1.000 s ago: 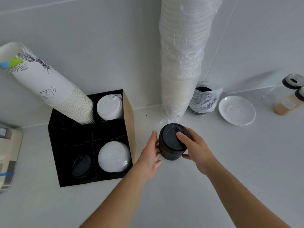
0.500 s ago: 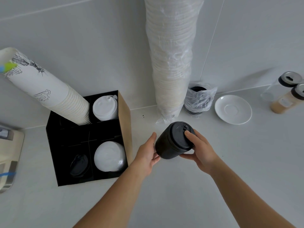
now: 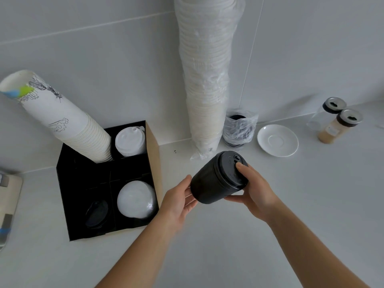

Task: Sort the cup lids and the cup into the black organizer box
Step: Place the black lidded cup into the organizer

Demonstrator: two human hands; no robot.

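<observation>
A stack of black lids (image 3: 216, 179) hangs tilted above the counter, top end toward the right. My right hand (image 3: 253, 190) grips its top rim, thumb on the upper lid. My left hand (image 3: 178, 202) cups the bottom end with spread fingers. Left of it stands the black organizer box (image 3: 68, 196) with four compartments. The box holds a leaning stack of paper cups (image 3: 68, 125), white sip lids (image 3: 129, 141), white dome lids (image 3: 135, 199) and black lids (image 3: 96, 213).
A tall plastic-wrapped stack of cups (image 3: 204, 80) leans on the tiled wall behind. Beside it sit a bag of black lids (image 3: 239, 129), a white saucer (image 3: 277, 140) and two jars (image 3: 336, 121). A machine edge (image 3: 8, 204) shows at far left.
The black lid stack was lifted off the counter and tilted over, its bottom swinging left into my left hand. The view shifted slightly.
</observation>
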